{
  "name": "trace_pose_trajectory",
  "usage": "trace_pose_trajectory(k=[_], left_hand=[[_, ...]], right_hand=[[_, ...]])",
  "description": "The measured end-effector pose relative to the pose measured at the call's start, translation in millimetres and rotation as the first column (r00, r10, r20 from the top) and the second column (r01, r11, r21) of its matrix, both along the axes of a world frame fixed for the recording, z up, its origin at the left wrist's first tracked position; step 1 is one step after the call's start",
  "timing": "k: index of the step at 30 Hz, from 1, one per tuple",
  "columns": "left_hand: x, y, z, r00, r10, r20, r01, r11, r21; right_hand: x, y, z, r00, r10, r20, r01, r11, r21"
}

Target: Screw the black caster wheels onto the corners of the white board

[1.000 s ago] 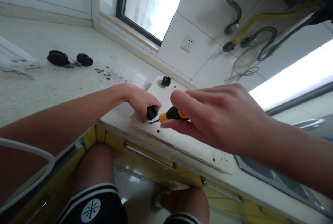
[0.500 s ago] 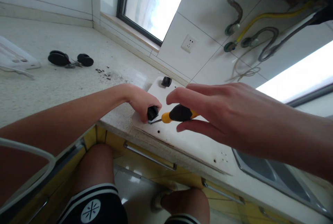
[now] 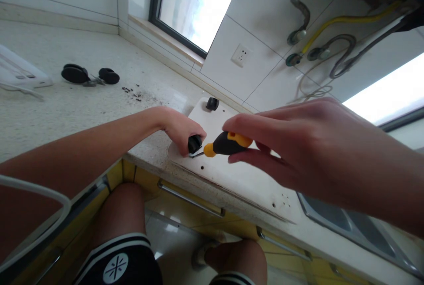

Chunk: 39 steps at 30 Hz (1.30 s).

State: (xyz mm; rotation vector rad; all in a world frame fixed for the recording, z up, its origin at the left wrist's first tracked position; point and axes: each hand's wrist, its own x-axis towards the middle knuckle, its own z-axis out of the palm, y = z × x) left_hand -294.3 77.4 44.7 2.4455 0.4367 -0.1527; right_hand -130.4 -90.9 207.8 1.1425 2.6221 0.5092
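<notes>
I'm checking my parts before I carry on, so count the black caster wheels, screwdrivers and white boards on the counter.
Black caster wheels: 4
Yellow-and-black screwdrivers: 1
White drilled boards: 1
Total: 6

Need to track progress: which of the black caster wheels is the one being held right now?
The black caster wheel at the white board's near-left corner, gripped by the left hand, screwdriver at its base. The others sit untouched.
</notes>
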Motion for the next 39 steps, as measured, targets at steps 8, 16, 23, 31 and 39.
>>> trace_pose_trajectory(k=[8,16,23,31,39], left_hand=[[0.8,1.3,-1.4,1.0,0.003,-0.024,-0.003,1.0,-0.021],[3.7,4.9,-3.7,0.998,-0.035,-0.05,0.035,0.999,-0.002],[2.5,3.8,-2.1,0.997,-0.049,-0.052,0.049,0.999,0.007],[1.4,1.3,2.0,0.998,-0.013,-0.062,0.013,1.0,-0.003],[2.0,5.9,-6.3,0.998,-0.042,-0.046,0.039,0.998,-0.057]], right_hand=[[3.7,2.7,-5.7,0.997,0.026,0.069,-0.025,1.0,-0.006],[4.7,2.2,-11.0,0.989,-0.101,0.113,0.095,0.994,0.051],[-2.5,0.4,-10.7,0.975,-0.158,0.158,0.128,0.974,0.185],[3.9,1.7,5.7,0.996,-0.049,0.07,0.053,0.997,-0.054],[0.1,4.1,-9.6,0.953,-0.225,0.204,0.181,0.96,0.214]])
